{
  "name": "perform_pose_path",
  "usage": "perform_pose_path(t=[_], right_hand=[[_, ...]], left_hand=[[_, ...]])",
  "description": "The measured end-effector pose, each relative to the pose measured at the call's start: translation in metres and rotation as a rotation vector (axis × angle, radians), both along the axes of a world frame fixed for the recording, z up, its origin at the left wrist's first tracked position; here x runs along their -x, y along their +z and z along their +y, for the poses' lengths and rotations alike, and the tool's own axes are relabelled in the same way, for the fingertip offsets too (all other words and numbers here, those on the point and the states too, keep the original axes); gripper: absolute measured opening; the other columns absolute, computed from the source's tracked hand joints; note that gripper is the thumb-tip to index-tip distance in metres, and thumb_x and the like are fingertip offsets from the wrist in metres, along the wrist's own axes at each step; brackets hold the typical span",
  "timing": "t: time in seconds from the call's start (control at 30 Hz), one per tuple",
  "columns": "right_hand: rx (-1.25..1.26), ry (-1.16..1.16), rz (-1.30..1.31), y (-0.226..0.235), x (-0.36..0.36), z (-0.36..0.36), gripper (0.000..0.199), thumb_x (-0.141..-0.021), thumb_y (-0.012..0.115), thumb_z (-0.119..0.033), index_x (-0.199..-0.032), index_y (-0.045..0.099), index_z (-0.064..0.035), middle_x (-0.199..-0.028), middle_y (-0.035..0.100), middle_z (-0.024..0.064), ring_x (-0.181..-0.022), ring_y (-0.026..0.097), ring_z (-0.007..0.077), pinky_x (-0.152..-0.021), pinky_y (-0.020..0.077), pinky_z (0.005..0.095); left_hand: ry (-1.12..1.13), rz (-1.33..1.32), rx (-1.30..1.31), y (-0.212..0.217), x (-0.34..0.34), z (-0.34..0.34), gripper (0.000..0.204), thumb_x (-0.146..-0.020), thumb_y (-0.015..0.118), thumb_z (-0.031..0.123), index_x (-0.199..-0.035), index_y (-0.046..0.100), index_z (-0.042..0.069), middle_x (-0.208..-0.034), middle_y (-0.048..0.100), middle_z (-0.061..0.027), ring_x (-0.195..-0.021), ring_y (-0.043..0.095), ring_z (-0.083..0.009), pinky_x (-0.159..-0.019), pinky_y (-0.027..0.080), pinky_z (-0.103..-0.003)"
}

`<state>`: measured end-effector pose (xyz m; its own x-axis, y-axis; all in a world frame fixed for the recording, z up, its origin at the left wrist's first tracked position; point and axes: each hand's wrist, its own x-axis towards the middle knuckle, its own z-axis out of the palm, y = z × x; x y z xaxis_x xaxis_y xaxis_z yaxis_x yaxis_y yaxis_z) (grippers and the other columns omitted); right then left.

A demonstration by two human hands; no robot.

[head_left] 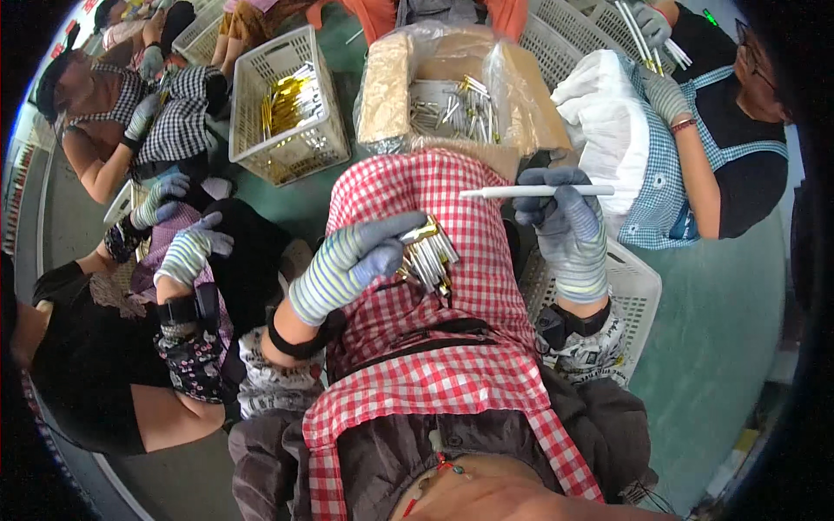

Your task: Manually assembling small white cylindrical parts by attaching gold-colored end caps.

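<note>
My left hand (347, 267), in a striped grey-palmed glove, is closed around a bundle of slim silver and gold metallic tubes (429, 259). The bundle is above my red checked apron (473, 286), its tube ends pointing different ways. My right hand (569, 230), gloved alike, pinches a white pen-shaped stick (499, 193) between thumb and fingers. The stick lies nearly level, its thin tip toward the left, above the bundle and apart from it. I cannot make out whether the tubes are pens.
Ahead of my lap stands a plastic-lined carton (389, 91) with loose slim tubes. A white crate (252, 143) of gold and silver tubes stands left of it, another crate (638, 291) by my right arm. Gloved co-workers sit at left and right; one at right holds several sticks (638, 35).
</note>
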<state>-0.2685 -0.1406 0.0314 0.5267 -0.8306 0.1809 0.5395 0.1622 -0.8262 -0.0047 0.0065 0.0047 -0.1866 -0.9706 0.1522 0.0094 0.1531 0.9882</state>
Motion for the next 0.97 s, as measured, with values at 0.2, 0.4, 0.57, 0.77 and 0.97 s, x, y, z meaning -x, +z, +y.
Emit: perform_pose_path(t=[0.2, 0.4, 0.57, 0.77, 0.97], right_hand=[[0.005, 0.024, 0.036, -0.003, -0.003, 0.003, 0.022, -0.096, 0.061, -0.02, -0.104, 0.061, 0.0001, -0.103, 0.068, 0.0203, -0.084, 0.071, 0.024, -0.071, 0.06, 0.034], [0.057, 0.101, 0.1, -0.009, -0.01, 0.019, 0.022, -0.094, 0.065, -0.019, -0.103, 0.065, 0.0011, -0.102, 0.07, 0.0187, -0.085, 0.071, 0.0221, -0.072, 0.0599, 0.0329], [0.003, 0.134, 0.111, -0.016, -0.001, 0.02, 0.021, -0.092, 0.067, -0.021, -0.1, 0.06, -0.0029, -0.103, 0.067, 0.0238, -0.082, 0.07, 0.0288, -0.068, 0.0588, 0.037], [0.027, 0.162, 0.113, -0.018, 0.004, 0.025, 0.018, -0.092, 0.066, -0.015, -0.103, 0.062, -0.0006, -0.104, 0.067, 0.0248, -0.086, 0.071, 0.0296, -0.071, 0.0614, 0.0367], [0.062, 0.313, 0.128, -0.042, 0.001, 0.031, 0.018, -0.094, 0.063, -0.012, -0.109, 0.064, -0.0019, -0.107, 0.066, 0.0255, -0.094, 0.07, 0.0303, -0.075, 0.0606, 0.0347]], left_hand=[[0.036, -0.067, 0.038, 0.006, 0.003, -0.015, 0.063, -0.097, 0.056, 0.043, -0.139, 0.049, -0.003, -0.075, 0.049, 0.0016, -0.069, 0.046, -0.0094, -0.067, 0.042, -0.025], [0.025, -0.393, 0.13, 0.01, 0.0, -0.016, 0.04, -0.096, 0.053, 0.022, -0.132, 0.056, 0.003, -0.105, 0.067, -0.0173, -0.091, 0.067, -0.0281, -0.082, 0.051, -0.036], [0.037, -0.574, 0.186, 0.004, -0.003, -0.01, 0.049, -0.099, 0.049, 0.041, -0.13, 0.058, 0.004, -0.088, 0.063, -0.013, -0.076, 0.063, -0.0235, -0.075, 0.05, -0.035], [0.017, -0.589, 0.225, 0.006, -0.003, -0.006, 0.045, -0.096, 0.053, 0.035, -0.129, 0.059, 0.005, -0.081, 0.062, -0.0151, -0.073, 0.063, -0.0302, -0.071, 0.05, -0.037], [-0.083, -0.948, 0.253, 0.001, 0.005, 0.002, 0.054, -0.093, 0.057, 0.042, -0.14, 0.051, 0.015, -0.078, 0.064, -0.0135, -0.07, 0.065, -0.032, -0.067, 0.051, -0.042]])
